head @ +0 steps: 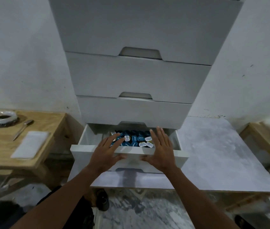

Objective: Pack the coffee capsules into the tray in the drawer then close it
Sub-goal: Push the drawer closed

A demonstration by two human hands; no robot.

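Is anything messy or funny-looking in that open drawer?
A little. The coffee capsules lie jumbled at different angles rather than in neat rows, bunched toward the back of the open drawer. Nothing looks spilled or broken. Both the left hand and the right hand are open at the drawer's front.

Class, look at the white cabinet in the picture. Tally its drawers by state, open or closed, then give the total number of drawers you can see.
Open drawers: 1, the open drawer holding the coffee capsules
Closed drawers: 4, the top closed drawer, second, third and the bottom closed drawer
Total: 5
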